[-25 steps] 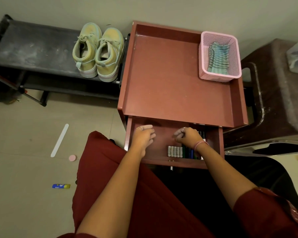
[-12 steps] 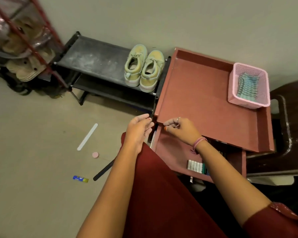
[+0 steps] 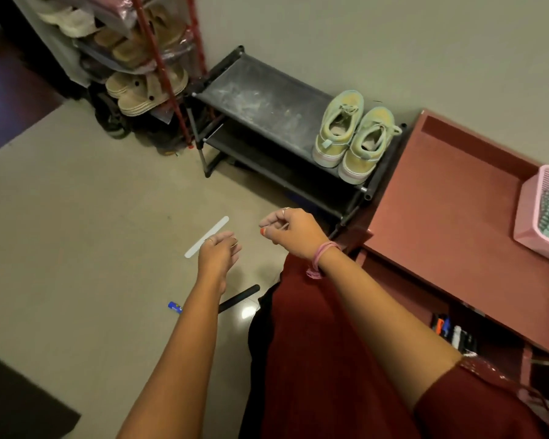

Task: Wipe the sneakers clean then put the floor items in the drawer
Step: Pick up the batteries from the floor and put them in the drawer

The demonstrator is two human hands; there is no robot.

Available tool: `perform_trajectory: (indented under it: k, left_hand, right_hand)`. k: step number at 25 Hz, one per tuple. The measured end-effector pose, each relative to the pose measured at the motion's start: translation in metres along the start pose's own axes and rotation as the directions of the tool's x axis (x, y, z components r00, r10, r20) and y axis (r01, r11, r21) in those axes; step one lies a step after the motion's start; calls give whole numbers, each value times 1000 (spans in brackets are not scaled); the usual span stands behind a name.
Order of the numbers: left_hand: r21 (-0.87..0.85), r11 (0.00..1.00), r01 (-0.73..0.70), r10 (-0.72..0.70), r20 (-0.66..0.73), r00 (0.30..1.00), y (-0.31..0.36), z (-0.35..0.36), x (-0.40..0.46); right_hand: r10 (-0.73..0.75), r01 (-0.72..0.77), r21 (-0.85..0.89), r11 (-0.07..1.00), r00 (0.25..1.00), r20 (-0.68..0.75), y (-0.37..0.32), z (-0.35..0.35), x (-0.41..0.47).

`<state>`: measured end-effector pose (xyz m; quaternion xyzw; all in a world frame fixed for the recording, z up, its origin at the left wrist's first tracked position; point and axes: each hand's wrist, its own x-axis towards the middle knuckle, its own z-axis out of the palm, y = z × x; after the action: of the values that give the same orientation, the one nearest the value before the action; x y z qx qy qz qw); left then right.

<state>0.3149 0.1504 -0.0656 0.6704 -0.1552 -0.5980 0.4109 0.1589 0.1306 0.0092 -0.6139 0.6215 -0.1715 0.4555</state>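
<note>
Green sneakers (image 3: pixel 352 134) on rack, white file (image 3: pixel 207 236) – black file (image 3: pixel 240 297) on floor

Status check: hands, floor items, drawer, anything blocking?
Left hand and right hand empty, above floor. White strip, black strip, blue tube on floor. Drawer open. Nothing blocking.

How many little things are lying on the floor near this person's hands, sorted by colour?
White: 1, the long white strip
Black: 1, the black stick
Blue: 1, the small blue tube, partly behind the left forearm
Total: 3
</note>
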Motion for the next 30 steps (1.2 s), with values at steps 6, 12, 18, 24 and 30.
perform_trajectory:
  k: [6,12,18,24,30]
  left_hand:
    - [232,971,58,-16,-178,984,-46,-48,76]
    - [697,716,31,63,-108,992,-105,-73,140]
    - [953,298,-47,-45,64,997,-158,-80,189]
    - [993,92,-69,-108,78,991,-196,-70,235]
    - [996,71,-51,-242,67,968,-209,-54,276]
  right_hand:
    - [121,-123,63,990,992,40,1,63,68]
    - [207,-207,-24,978,977,41,32,114,115]
    - [103,51,-483,874,953,286,53,122,150]
    - [83,38,-597,801,981,174,57,122,159]
    - [156,-24,-618,786,975,161,61,116,165]
